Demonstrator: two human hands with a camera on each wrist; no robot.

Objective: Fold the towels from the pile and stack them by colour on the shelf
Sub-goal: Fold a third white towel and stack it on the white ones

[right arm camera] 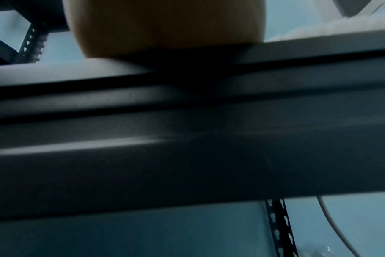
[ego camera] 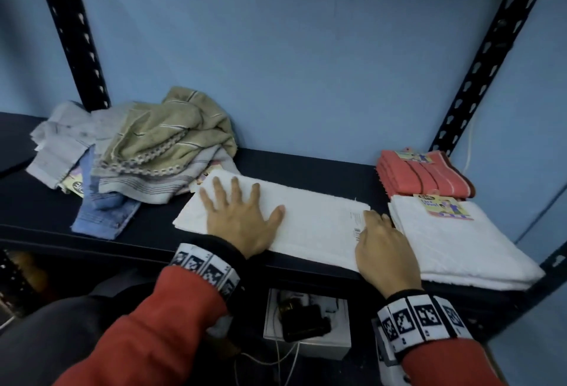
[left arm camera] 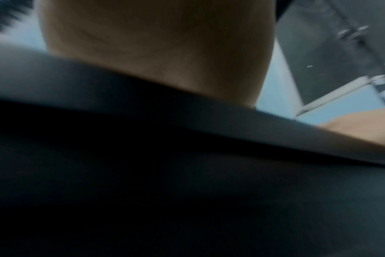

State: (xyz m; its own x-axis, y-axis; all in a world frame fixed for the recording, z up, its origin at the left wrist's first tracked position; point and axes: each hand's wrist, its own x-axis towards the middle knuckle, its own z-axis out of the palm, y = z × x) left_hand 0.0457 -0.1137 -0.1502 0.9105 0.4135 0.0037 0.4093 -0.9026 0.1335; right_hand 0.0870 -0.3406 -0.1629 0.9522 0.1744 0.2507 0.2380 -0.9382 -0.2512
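Head view, left to right. Unfolded pile [ego camera: 132,152] sits at the shelf's left end: grey, olive striped, blue towels, loosely heaped, several left to do. Just right of it, a white towel [ego camera: 306,220] lies flat along the front of the shelf [ego camera: 306,167], already halved lengthwise by the look of it. My left hand [ego camera: 242,217] presses its left part, fingers spread and straight, palm down, gripping nothing. My right hand [ego camera: 386,250] rests at the towel's right end over a printed label; fingers curve down at the edge, but I cannot tell whether they pinch the cloth or only lie on it. Further right, 2 finished stacks: a white stack [ego camera: 460,244] in front, a coral stack [ego camera: 426,177] behind it, each with a paper tag on top.

Both wrist views are dark and blurred, showing little beyond shelf edge and skin.

Judgement: mid-fold on the white towel. Next move likely calls for lifting one end across to the other, edges matched, then setting it on the white stack beside it.
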